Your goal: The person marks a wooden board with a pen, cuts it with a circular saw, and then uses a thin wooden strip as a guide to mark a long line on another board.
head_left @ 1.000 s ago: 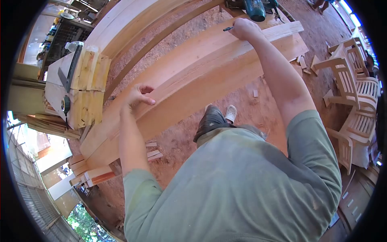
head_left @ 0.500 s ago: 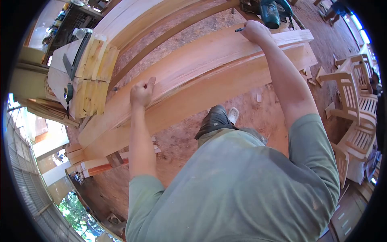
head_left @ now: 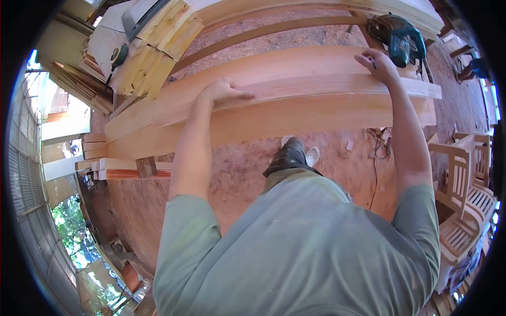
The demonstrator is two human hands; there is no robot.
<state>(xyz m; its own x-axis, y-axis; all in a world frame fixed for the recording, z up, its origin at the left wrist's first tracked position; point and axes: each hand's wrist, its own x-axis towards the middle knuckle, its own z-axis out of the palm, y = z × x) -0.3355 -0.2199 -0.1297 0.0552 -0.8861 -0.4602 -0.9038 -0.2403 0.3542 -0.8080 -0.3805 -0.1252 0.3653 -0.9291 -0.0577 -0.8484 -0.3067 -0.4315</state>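
Observation:
A long narrow strip of wood (head_left: 305, 85) lies lengthwise on a wide board (head_left: 295, 115). My left hand (head_left: 224, 91) is closed around the strip's left part, its thumb along the near side. Near the strip's right part is my right hand (head_left: 377, 64), with a small dark pen-like tool (head_left: 374, 63) between its curled fingers. The fingertips of the right hand are close to the board's far edge. Just beyond that hand sits a teal power tool (head_left: 401, 45).
Stacked yellowish wood blocks (head_left: 153, 55) and a tape measure (head_left: 119, 56) are at the upper left. Wooden chairs (head_left: 461, 184) stand at the right. A cable (head_left: 375, 179) lies on the ground near the board. Another person (head_left: 477, 68) is partly visible far right.
The view has turned, so the boards lie more level. My left hand has gone from a fist with raised thumb to a grip on the strip. My right hand still holds the pen-like tool.

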